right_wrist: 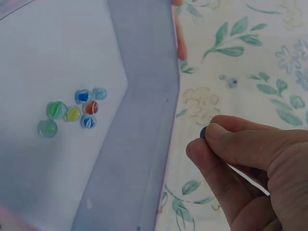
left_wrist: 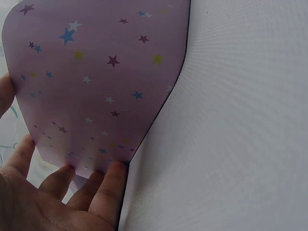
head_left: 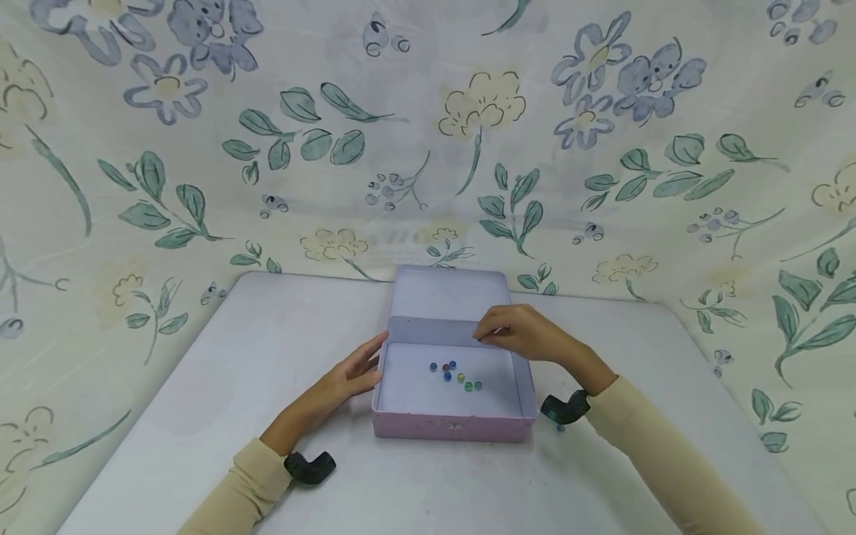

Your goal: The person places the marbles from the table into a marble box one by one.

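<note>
A shallow pink tin box [head_left: 417,427] stands on the table with its lid [head_left: 449,291] raised at the back. Several glass marbles [right_wrist: 73,114], blue, green, yellow and red, lie grouped on its pale floor. Over the box's back right part, my right hand [head_left: 518,332] pinches a small dark marble [right_wrist: 203,133] between thumb and fingertips; most of it is hidden. My left hand [head_left: 344,379] rests against the box's left side, its fingers extended and the fingertips touching the star-printed wall [left_wrist: 106,82].
One more small blue marble [head_left: 560,428] lies on the white table [head_left: 267,334], right of the box and below the right wrist's black band [head_left: 566,407]. A floral cloth [head_left: 414,163] hangs behind the table and along its sides.
</note>
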Demonstrator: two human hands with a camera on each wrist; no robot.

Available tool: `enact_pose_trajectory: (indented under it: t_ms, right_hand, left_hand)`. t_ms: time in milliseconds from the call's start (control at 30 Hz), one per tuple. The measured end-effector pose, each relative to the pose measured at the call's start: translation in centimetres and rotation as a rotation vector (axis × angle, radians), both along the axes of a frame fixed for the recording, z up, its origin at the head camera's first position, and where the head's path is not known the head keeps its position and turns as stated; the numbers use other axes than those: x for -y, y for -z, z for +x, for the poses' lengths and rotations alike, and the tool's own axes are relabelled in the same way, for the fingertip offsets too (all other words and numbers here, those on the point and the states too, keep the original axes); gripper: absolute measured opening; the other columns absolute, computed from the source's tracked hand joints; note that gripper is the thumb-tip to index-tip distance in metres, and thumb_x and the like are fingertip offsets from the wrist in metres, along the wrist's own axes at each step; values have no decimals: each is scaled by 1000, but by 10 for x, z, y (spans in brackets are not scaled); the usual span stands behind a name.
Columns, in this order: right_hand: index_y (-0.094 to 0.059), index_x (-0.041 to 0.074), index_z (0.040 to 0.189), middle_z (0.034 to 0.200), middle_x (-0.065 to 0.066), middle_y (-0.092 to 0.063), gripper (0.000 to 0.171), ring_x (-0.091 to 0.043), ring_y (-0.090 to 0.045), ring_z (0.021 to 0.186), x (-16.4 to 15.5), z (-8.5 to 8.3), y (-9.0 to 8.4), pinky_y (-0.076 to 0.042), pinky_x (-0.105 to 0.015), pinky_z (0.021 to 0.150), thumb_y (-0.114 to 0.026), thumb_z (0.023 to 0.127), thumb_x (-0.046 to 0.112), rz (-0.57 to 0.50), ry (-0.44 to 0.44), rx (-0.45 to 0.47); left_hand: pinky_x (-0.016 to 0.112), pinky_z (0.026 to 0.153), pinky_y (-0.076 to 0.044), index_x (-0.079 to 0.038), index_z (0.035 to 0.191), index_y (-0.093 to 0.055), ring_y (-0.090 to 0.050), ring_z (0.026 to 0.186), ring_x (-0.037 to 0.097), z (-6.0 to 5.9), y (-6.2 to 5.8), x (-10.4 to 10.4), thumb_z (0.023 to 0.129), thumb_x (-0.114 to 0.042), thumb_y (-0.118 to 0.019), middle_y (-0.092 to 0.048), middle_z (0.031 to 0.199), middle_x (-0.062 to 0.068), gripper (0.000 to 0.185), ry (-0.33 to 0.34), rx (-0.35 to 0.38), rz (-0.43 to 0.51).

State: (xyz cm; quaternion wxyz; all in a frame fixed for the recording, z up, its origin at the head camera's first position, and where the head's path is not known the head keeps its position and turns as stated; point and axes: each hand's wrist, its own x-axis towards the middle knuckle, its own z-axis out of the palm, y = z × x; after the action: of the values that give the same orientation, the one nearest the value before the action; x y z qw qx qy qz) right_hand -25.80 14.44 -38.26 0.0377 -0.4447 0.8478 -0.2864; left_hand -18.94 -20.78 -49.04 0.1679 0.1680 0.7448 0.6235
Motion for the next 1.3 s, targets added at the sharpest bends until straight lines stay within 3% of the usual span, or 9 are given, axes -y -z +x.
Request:
enact_pose_trajectory:
  t_ms: [667,1300]
  right_hand:
    - [-77,1,105,98,-6,-75,17,-11,-68,87,41,-25,37,-56,-16,79,-72,88,-1,170,-19,45]
    - [-78,5,100,99,-5,-75,14,-15,-69,93,48,-28,58,-58,-25,85,-70,89,0,262,54,56]
  left_hand:
    - [67,119,-19,-37,160,-14,-3,155,42,0,0,0,105,-23,-49,1,170,-2,67,5,5,11]
    - [67,118,-21,-38,160,-15,-4,155,42,3,-2,-1,105,-23,-49,-1,170,-3,66,-4,-2,-4]
